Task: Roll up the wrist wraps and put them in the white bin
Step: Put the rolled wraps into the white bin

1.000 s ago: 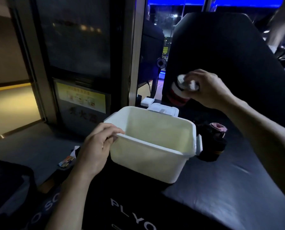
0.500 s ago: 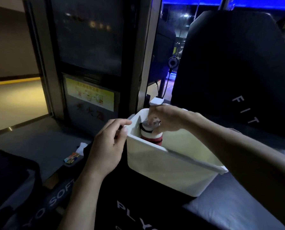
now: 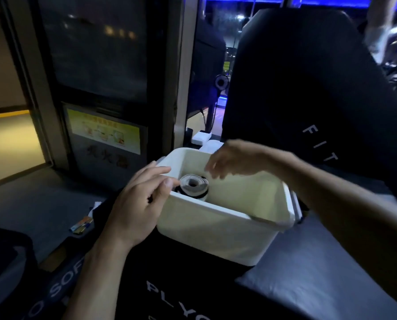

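Left hand (image 3: 137,204): gripped the near-left corner of the white bin (image 3: 218,232), thumb laid along the top of the rim, fingers curled down the outer wall.
Right hand (image 3: 235,160): hovered over the bin's opening, above and just to the right of the roll; fingers loose and pointing down, holding nothing; outline blurred.
Rolled wrist wrap (image 3: 194,186): stood on end inside the bin, tucked into the corner directly beside the left thumb; pale spiral end faced up, a dark band showed round its lower part. Apart from the right fingertips, below them.
White bin: rectangular, plastic, open at the top; sat on the black padded box (image 3: 176,292) under both forearms. A lug handle projected from its right end, away from the left hand's hold.
Black padded box: white lettering "PLYO" on the face nearest the viewer, below the left wrist.
Grey pad (image 3: 331,269): lay under the right forearm, right of the bin.
Black upholstered panel (image 3: 308,88): rose behind the right hand; white letters "FIT" on it.
Yellow notice (image 3: 103,130): fixed to a dark door panel, beyond and left of the left hand.
Small white block (image 3: 201,137): sat past the bin's far rim, behind the right hand's fingers.
Small coloured packet (image 3: 81,226): lay on the floor, left of the left wrist.
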Tool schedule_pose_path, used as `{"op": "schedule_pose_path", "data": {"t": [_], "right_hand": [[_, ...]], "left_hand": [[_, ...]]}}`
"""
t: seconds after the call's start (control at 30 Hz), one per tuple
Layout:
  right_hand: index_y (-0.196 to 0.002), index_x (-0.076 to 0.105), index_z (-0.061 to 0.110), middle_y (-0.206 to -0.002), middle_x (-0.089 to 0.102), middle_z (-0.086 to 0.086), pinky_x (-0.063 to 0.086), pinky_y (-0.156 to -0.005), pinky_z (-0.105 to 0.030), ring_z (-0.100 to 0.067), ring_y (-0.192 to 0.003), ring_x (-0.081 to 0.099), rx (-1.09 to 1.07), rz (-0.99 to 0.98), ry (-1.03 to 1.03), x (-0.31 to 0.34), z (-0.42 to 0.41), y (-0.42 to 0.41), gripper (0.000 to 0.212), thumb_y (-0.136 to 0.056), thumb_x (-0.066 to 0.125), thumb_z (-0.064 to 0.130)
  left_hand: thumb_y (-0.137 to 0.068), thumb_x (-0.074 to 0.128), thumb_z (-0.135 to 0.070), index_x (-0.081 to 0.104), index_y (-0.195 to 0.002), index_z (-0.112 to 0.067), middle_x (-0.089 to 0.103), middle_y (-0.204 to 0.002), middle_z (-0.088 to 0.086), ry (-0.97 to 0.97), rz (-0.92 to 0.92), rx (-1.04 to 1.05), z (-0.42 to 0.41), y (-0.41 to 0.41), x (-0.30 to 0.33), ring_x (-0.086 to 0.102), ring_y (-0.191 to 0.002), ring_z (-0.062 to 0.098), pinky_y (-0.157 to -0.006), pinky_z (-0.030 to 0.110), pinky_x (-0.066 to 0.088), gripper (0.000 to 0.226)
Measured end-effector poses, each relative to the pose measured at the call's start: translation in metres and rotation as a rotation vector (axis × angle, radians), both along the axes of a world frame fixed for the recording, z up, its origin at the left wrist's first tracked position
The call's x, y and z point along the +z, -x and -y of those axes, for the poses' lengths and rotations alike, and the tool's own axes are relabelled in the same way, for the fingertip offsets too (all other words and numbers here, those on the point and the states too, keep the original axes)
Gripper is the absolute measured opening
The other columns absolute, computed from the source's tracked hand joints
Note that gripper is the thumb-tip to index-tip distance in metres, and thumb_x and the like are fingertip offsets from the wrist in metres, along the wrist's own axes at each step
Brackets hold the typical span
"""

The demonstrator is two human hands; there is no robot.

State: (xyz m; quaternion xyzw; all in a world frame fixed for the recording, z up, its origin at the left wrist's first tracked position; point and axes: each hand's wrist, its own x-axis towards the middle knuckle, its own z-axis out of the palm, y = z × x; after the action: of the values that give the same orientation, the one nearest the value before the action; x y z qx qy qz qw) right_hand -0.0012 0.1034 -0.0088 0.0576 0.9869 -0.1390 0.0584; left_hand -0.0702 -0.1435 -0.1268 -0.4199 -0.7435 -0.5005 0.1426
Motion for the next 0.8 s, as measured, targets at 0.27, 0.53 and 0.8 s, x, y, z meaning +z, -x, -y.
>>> {"op": "schedule_pose_path", "data": {"t": [0.27, 0.53, 0.8], "right_hand": [[-0.096, 0.077, 0.021, -0.096, 0.076, -0.007, 0.053, -0.084, -0.032, -0.029, -0.095, 0.069, -0.501, -0.216, -0.364, 0.000, -0.159, -0.073, 0.011, -0.087, 0.071, 0.022], [-0.133, 0.060, 0.018, -0.119, 0.067, -0.012, 0.053, -0.085, -0.035, -0.031, -0.101, 0.065, -0.663, -0.007, -0.187, -0.066, -0.217, -0.079, 0.044, -0.090, 0.066, 0.018], [-0.095, 0.056, 0.029, -0.096, 0.066, -0.007, 0.052, -0.065, -0.033, -0.022, -0.074, 0.063, -0.658, -0.122, -0.219, -0.075, -0.228, -0.086, 0.023, -0.082, 0.076, 0.027]], "left_hand": [[-0.099, 0.041, -0.050, 0.077, -0.101, -0.036, 0.069, -0.121, -0.021, -0.060, -0.004, 0.078, -0.017, -0.009, 0.002, 0.045, -0.138, 0.002, -0.113, 0.024, 0.034, 0.039], [-0.099, 0.043, -0.052, 0.075, -0.097, -0.040, 0.069, -0.119, -0.023, -0.050, -0.007, 0.089, -0.025, -0.015, 0.003, 0.046, -0.138, 0.001, -0.110, 0.012, 0.031, 0.035], [-0.100, 0.044, -0.050, 0.074, -0.097, -0.042, 0.069, -0.118, -0.024, -0.049, 0.001, 0.072, -0.025, -0.015, 0.003, 0.046, -0.139, 0.001, -0.111, 0.014, 0.031, 0.031]]}}
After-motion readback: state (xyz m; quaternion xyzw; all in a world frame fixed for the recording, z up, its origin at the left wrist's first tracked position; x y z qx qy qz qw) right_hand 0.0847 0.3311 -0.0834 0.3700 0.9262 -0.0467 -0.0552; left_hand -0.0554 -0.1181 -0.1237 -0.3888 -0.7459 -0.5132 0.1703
